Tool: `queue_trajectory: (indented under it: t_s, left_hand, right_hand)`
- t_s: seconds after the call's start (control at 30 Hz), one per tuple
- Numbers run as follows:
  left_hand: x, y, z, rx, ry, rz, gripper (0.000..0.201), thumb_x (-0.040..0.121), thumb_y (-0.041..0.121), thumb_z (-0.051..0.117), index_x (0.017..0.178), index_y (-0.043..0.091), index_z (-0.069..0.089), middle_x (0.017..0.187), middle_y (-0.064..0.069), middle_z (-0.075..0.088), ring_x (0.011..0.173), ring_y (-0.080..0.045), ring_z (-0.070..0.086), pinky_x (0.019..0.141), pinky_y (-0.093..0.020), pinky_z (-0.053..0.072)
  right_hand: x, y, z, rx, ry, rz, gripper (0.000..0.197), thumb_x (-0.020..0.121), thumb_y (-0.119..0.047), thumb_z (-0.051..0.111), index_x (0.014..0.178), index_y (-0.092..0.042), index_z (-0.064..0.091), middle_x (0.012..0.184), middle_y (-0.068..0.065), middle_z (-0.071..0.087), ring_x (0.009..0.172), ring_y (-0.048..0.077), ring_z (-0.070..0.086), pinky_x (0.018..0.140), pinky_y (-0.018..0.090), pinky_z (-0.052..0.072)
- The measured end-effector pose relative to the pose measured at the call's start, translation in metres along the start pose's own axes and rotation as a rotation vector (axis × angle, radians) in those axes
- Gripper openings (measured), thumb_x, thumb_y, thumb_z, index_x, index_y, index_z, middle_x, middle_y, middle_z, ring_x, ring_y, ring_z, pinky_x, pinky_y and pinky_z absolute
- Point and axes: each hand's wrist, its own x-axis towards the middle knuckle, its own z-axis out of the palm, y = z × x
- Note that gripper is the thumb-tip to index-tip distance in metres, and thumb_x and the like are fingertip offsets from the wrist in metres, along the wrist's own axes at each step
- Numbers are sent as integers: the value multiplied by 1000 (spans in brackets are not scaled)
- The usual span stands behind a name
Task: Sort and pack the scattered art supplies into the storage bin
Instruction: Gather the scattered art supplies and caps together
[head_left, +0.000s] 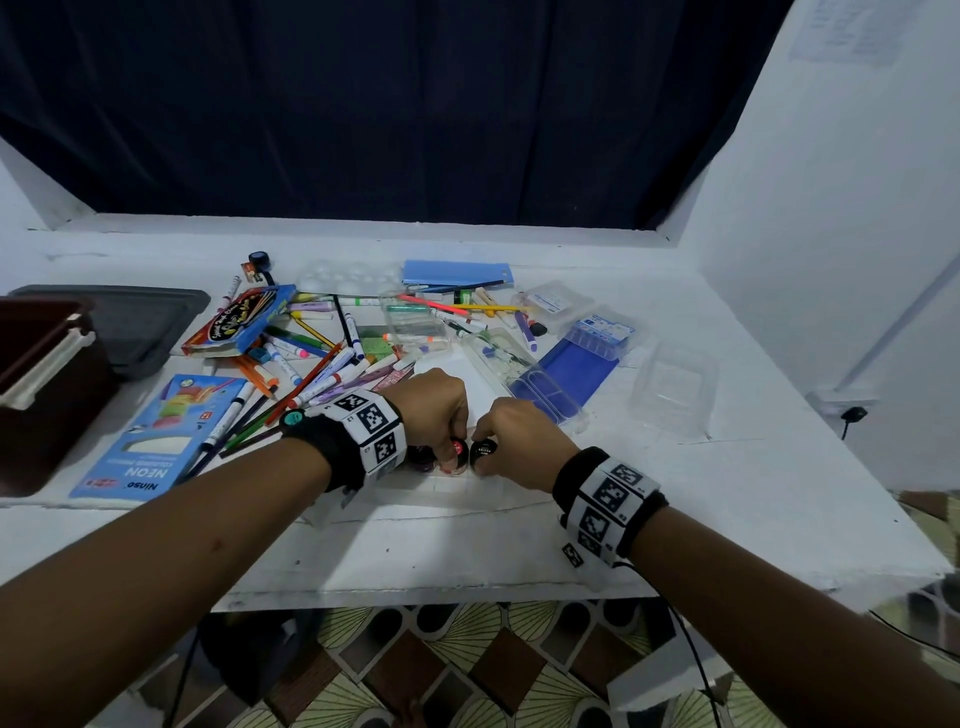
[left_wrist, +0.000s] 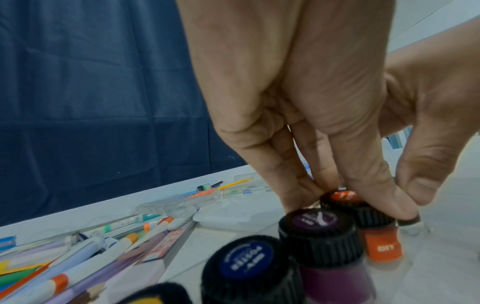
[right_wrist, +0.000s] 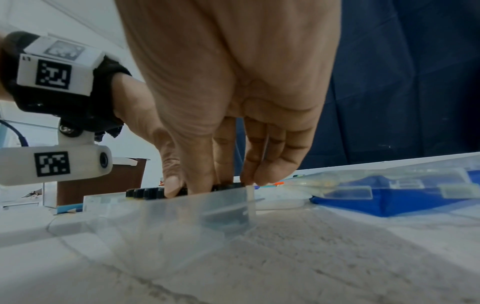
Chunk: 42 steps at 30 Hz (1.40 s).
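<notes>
The left hand (head_left: 434, 402) reaches down with its fingers (left_wrist: 369, 181) held close together, pinching the ribbed black cap of a small orange paint bottle (left_wrist: 363, 222) that stands upright in a shallow clear plastic tray (right_wrist: 197, 207) at the near middle of the white bench (head_left: 727, 467). The right hand (head_left: 519, 434) is just beside it, fingers (right_wrist: 272, 164) bunched and pointing down, thumb and fingertips gripping the black cap of another small paint bottle (head_left: 483, 449) in the same tray; its paint colour cannot be made out.

The left wrist view shows four bottles in a row: the orange one, a purple paint bottle (left_wrist: 322, 242) touching it, a bottle with a blue cap label (left_wrist: 246, 265) next, and a yellow-topped cap (left_wrist: 155, 296) cut off at the picture's edge. The one under the right hand makes at least five.

A dark brown storage bin (head_left: 36, 374) with a cream handle sits at the bench's left edge, well apart from the hands, with a grey lid (head_left: 140, 322) behind it. Between them lie two blue pencil boxes (head_left: 156, 436) and a loose heap of markers and pencils (head_left: 322, 353), too tangled to count. Several clear plastic cases (head_left: 519, 374) lie to the right.
</notes>
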Motion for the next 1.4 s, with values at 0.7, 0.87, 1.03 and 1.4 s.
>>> queue_trajectory:
  t_s: [0.7, 0.87, 1.03, 1.4]
  left_hand:
    - [10, -23, -18, -138, -54, 44, 24, 77, 28, 80, 99, 20, 74, 84, 4, 72, 78, -14, 68, 71, -23, 51]
    - [30, -53, -36, -92, 62, 35, 20, 85, 26, 73, 100, 14, 74, 98, 0, 74, 74, -6, 60, 62, -13, 40]
    - [50, -98, -58, -60, 202, -99, 30, 86, 9, 59, 112, 19, 71, 122, -5, 65, 114, -22, 58, 93, -30, 47]
    - [76, -155, -60, -80, 14, -131, 36, 94, 33, 60, 128, 26, 63, 132, -4, 61, 116, -21, 60, 100, -34, 48]
  right_hand:
    - [15, 21, -21, 107, -108, -85, 30, 87, -28, 70, 111, -11, 70, 104, 0, 70, 89, 13, 60, 77, 24, 47]
    - [46, 24, -49, 183, -99, -44, 27, 87, -30, 70, 108, -13, 72, 88, -11, 65, 88, 10, 62, 82, 27, 48]
    - [103, 27, -71, 183, -50, -29, 19, 86, -24, 71, 97, -9, 74, 81, -9, 67, 82, 10, 62, 83, 25, 45]
    - [236, 45, -61, 39, 40, 150, 24, 89, -11, 59, 111, -3, 65, 116, 12, 64, 104, 28, 61, 82, 32, 48]
